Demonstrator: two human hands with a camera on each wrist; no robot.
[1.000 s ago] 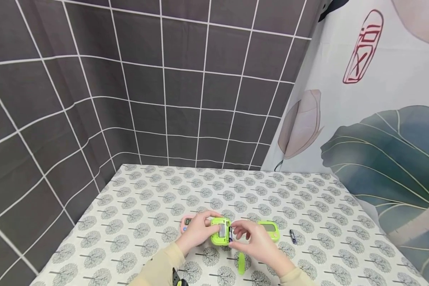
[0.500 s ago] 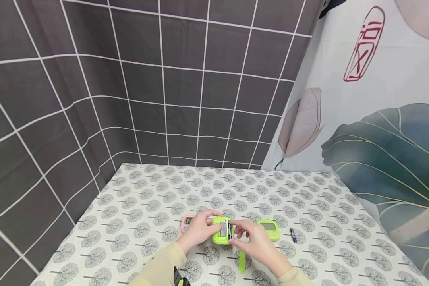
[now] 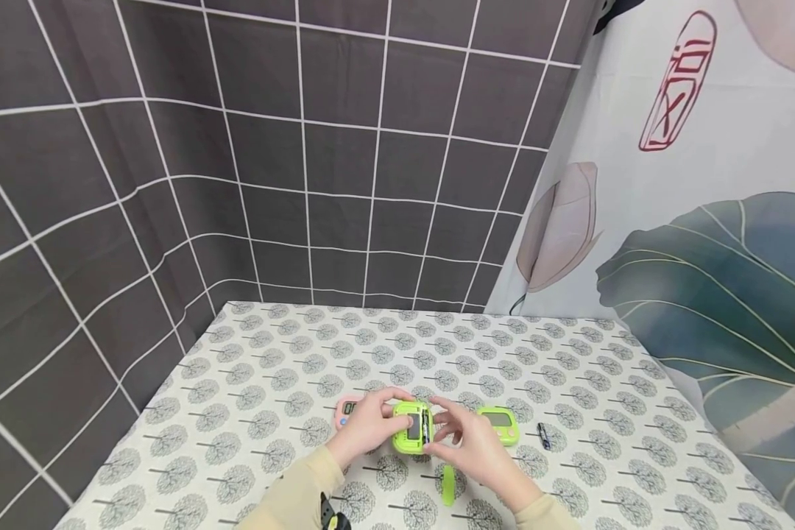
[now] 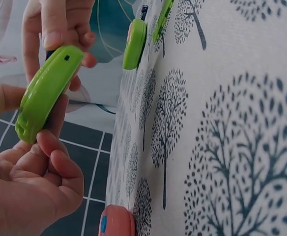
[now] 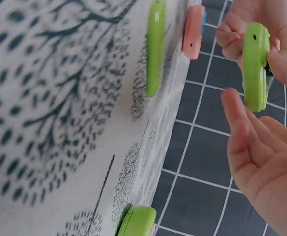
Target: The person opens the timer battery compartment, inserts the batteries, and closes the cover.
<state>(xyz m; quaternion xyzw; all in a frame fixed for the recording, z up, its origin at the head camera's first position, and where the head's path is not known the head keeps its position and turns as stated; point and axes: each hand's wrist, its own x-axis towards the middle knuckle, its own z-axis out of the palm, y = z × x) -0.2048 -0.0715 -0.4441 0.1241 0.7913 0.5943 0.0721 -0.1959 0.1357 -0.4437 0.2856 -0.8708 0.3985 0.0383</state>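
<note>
My left hand (image 3: 369,421) grips a green digital timer (image 3: 403,443), back side up, with its battery slot uncovered. A dark AAA-size battery (image 3: 427,425) lies along the slot on the timer's right side. In the right wrist view the timer (image 5: 254,93) is seen edge-on, raised off the table. My right hand (image 3: 467,438) is at that side: its thumb touches the timer by the battery, and the other fingers are spread apart from it. The left wrist view shows the left fingers bent round the timer (image 4: 47,93).
A green strip-shaped cover (image 3: 448,486) lies in front of the hands on the tree-patterned tablecloth (image 3: 291,383). Another green timer (image 3: 509,436) lies right of them, with a loose dark battery (image 3: 544,436) beyond it. A pink timer (image 3: 341,418) sits partly behind the left hand.
The right index finger has lifted off the battery towards the timer's upper corner. The battery has moved from the timer's edge into its slot. The left hand keeps its grip.
</note>
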